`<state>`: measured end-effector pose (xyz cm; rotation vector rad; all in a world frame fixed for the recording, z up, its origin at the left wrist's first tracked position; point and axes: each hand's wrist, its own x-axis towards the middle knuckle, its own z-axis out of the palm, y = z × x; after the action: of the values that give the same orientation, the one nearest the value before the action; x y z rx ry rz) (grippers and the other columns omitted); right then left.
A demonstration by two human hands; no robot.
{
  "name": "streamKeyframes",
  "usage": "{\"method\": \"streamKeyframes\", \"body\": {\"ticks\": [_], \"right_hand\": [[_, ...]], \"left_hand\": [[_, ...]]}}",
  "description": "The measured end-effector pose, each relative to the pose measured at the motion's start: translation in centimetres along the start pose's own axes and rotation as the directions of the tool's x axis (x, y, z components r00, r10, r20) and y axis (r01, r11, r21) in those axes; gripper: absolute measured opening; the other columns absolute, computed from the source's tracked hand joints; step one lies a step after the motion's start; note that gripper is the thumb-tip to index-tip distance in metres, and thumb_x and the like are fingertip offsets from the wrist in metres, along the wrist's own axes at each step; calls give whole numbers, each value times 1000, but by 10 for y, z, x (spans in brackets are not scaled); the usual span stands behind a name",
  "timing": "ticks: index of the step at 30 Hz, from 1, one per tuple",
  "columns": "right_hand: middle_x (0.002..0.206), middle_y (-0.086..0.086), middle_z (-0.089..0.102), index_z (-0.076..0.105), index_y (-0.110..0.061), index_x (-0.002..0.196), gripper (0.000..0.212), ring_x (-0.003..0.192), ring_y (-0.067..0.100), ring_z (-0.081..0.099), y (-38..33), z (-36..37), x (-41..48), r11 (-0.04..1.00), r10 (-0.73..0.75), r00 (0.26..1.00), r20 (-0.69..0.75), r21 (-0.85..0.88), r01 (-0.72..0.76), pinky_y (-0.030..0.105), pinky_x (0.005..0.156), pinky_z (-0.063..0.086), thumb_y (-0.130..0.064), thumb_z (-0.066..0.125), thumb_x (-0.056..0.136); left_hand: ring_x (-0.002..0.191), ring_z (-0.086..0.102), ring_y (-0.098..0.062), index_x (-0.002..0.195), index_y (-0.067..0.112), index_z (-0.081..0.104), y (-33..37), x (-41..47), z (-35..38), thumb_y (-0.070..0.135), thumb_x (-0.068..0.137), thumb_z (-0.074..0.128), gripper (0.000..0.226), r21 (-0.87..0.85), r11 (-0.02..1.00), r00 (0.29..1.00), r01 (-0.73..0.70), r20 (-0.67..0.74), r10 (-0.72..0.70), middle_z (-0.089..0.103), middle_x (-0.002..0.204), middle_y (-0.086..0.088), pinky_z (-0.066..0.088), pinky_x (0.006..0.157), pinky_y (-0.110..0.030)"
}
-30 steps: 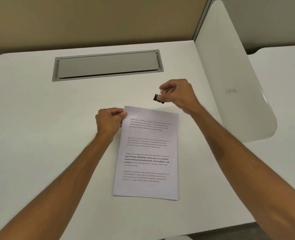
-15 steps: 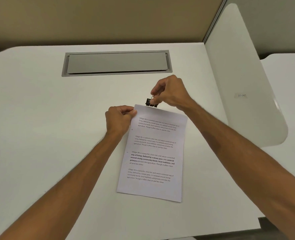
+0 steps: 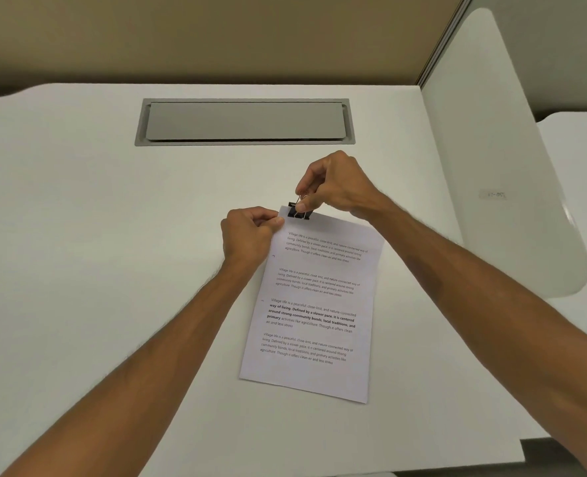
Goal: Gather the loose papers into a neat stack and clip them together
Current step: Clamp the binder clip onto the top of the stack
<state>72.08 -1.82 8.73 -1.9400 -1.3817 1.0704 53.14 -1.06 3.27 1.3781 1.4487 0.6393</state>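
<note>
A squared stack of white printed papers [image 3: 314, 304] lies on the white desk [image 3: 95, 253], tilted slightly clockwise. A black binder clip [image 3: 297, 211] sits on the stack's top edge near the left corner, its jaws over the paper. My right hand [image 3: 333, 184] pinches the clip's wire handles between thumb and fingers. The stack's top left corner is held between the thumb and fingers of my left hand [image 3: 250, 232], just left of the clip.
A grey cable hatch [image 3: 245, 122] is set into the desk behind my hands. A white divider panel [image 3: 491, 166] stands along the desk's right side, with another desk beyond it. The desk's front edge runs at the lower right.
My right hand brought the clip from above the desk down to the stack's top edge and pushed it onto the paper. My left hand kept hold of the corner.
</note>
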Motion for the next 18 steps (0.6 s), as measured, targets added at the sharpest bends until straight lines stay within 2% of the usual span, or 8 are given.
{"method": "streamKeyframes", "body": {"ticks": [4, 9, 13, 18], "right_hand": [[63, -2, 73, 78, -7, 80, 29, 55, 6, 67, -6, 6, 2, 1000, -9, 1000, 10, 1, 9, 18, 62, 51, -10, 96, 57], [65, -2, 74, 78, -8, 80, 29, 57, 7, 68, -6, 10, 3, 1000, -3, 1000, 2, 7, 3, 20, 64, 52, -11, 96, 57], [66, -2, 74, 79, -8, 81, 30, 59, 7, 68, -6, 13, 4, 1000, -22, 1000, 0, 9, 22, 21, 65, 54, -12, 96, 57], [77, 5, 78, 79, -9, 86, 34, 72, 18, 74, 2, 16, 7, 999, -43, 999, 22, 23, 43, 37, 79, 62, -17, 96, 58]], "left_hand": [[77, 76, -22, 90, 14, 80, 1, -1, -2, 16, 81, 81, 9, 3, 1000, 1000, 5, 4, -5, 78, 81, 0, 63, 78, -45], [77, 76, -23, 84, 19, 80, -1, 0, -4, 18, 79, 84, 7, -21, 999, 999, 39, 1, -39, 78, 80, 0, 63, 78, -46], [77, 76, -27, 74, 28, 76, 0, 0, -6, 16, 78, 84, 15, -46, 997, 998, 57, 5, -57, 78, 78, -1, 63, 78, -48], [77, 76, -33, 78, 21, 77, -1, -2, -9, 14, 80, 83, 10, -87, 993, 997, 82, 20, -81, 78, 79, -5, 63, 76, -48]]}}
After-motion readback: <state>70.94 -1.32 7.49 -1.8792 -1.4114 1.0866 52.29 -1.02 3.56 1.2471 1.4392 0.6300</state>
